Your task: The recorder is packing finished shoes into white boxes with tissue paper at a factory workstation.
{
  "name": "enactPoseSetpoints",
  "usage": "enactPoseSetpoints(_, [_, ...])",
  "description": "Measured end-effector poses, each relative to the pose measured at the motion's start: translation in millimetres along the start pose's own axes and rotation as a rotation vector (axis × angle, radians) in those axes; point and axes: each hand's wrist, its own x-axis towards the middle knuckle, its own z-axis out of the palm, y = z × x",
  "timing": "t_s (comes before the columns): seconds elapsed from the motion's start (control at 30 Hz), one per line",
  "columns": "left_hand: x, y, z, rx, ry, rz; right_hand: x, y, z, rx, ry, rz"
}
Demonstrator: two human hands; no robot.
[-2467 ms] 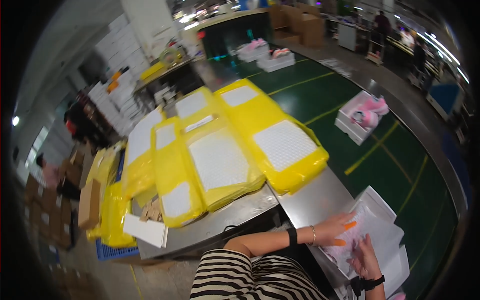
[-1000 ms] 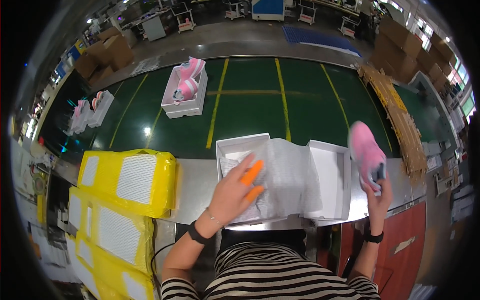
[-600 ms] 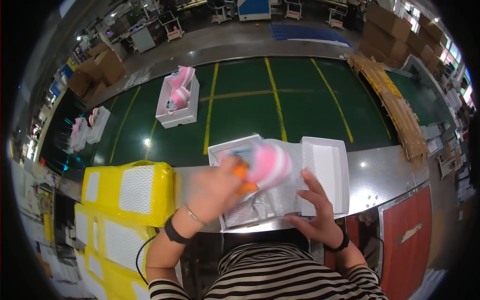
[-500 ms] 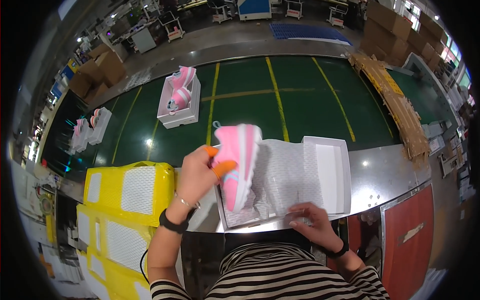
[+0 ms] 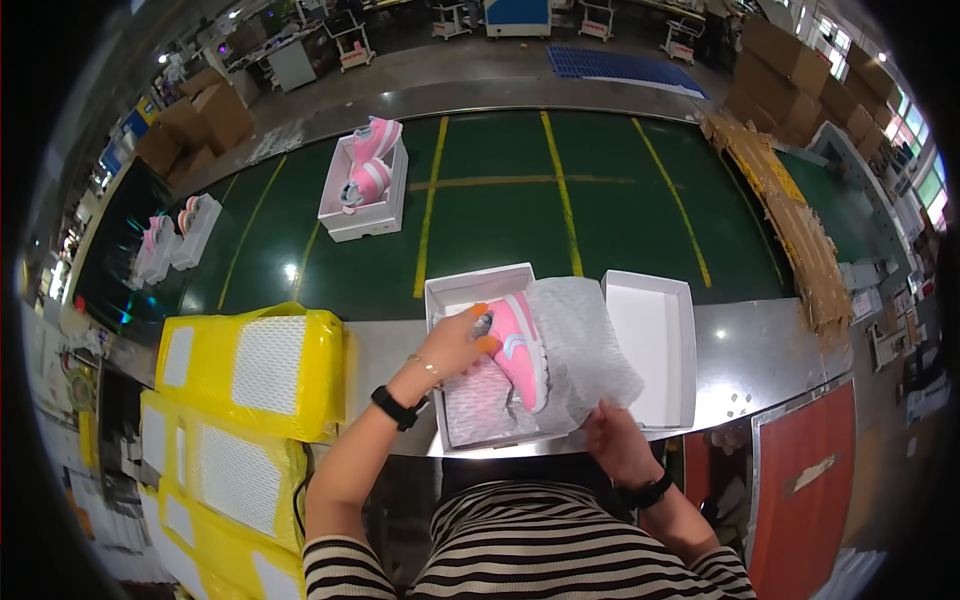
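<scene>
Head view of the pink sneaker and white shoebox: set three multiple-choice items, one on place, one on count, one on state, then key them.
1. Where is the pink sneaker held by the left hand?
A. Over the open white cardboard shoebox
B. On the green conveyor belt
C. On the yellow plastic-wrapped bundles

2. How many pink sneakers lie in the far white box on the belt?
A. None
B. Two
C. Four

3. What state is the white shoebox lid in?
A. Shut on the box
B. Off, lying open side up to the box's right
C. Crushed flat

Key: 1 A, the sneaker sits above the box's white tissue paper; 2 B, a pair shows there; 3 B, its hollow inside faces up. The right hand touches the paper's near edge.
</scene>
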Motion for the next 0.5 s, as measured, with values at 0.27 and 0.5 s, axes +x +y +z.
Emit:
enactPoseSetpoints(0.27, [-69.2,-35.7,-28.7,-0.319,0.471,0.21,20.8,1.8,108.5,-1.583,-0.532,-1.187])
enactPoseSetpoints(0.5, [-90.0,-21.7,-20.8,0.6,0.271,0.454,14.0,28.7,96.0,-1.989,-0.62,-0.989])
